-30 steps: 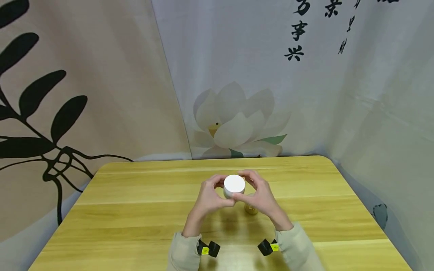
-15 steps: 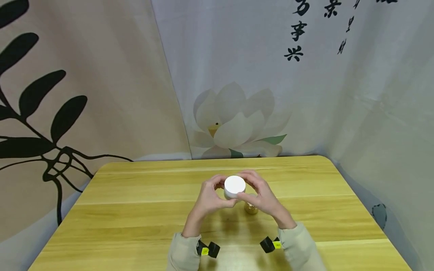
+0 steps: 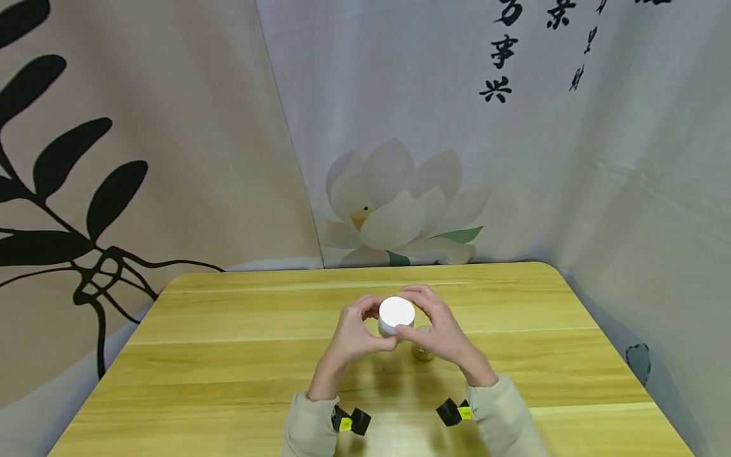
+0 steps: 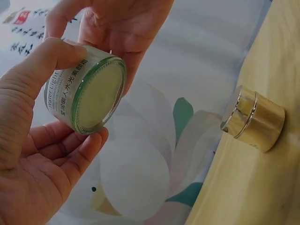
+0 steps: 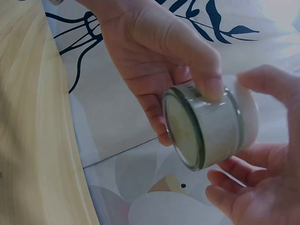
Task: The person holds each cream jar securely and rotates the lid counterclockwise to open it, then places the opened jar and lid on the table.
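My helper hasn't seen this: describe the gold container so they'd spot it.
Start at the wooden table. On it, partly behind the right hand in the head view, stands the gold cylindrical container. Shiny gold sides separate it from the handheld, white-lidded glass jar.

My head camera looks forward and down across the table [image 3: 200, 381] to the curtain [image 3: 200, 158], from well back. My wrist cameras [image 3: 360, 421], rolled sideways, face the jar [image 4: 101, 96] up close from below, sharing it and the curtain's flower [image 4: 133, 173].
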Demonstrator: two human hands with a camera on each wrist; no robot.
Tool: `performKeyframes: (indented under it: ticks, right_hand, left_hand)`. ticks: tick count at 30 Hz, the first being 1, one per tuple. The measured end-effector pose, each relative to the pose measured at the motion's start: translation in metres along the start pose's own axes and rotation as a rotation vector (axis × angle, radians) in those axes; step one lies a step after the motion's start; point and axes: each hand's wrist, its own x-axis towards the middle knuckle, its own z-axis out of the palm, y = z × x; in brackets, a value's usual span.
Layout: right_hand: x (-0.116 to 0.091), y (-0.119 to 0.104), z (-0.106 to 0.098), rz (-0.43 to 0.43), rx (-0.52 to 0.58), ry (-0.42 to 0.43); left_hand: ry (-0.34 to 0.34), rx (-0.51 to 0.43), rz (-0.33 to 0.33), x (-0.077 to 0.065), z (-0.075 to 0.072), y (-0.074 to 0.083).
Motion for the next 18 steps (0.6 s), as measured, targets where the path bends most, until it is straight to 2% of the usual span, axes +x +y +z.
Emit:
performKeyframes:
  ticks: [4,10,12,13,14,17,18]
  right_hand:
    - [-0.001,0.000,-0.001,0.000,-0.012,-0.031]
    - [-0.001,-0.003,0.002,0.084,-0.020,0.063]
    - [0.000,-0.003,0.002,0.082,-0.019,0.079]
    - [0.000,-0.002,0.001,0.077,-0.018,0.077]
    - [0.000,-0.007,0.000,0.071,-0.014,0.066]
    - [0.001,-0.007,-0.004,0.025,0.025,0.007]
    - [0.001,-0.007,-0.005,0.011,0.038,-0.014]
  left_hand:
    - [-0.006,-0.012,-0.001,0.000,0.000,0.000]
    - [0.000,0.005,-0.020,-0.001,0.001,0.002]
    - [-0.003,0.015,-0.018,0.000,-0.001,0.014]
    - [-0.006,0.019,-0.019,0.000,-0.003,0.021]
    - [-0.008,0.020,-0.018,0.000,-0.003,0.021]
    - [-0.010,0.013,-0.002,0.000,-0.004,0.020]
    - [-0.011,0.010,0.001,0.000,-0.003,0.014]
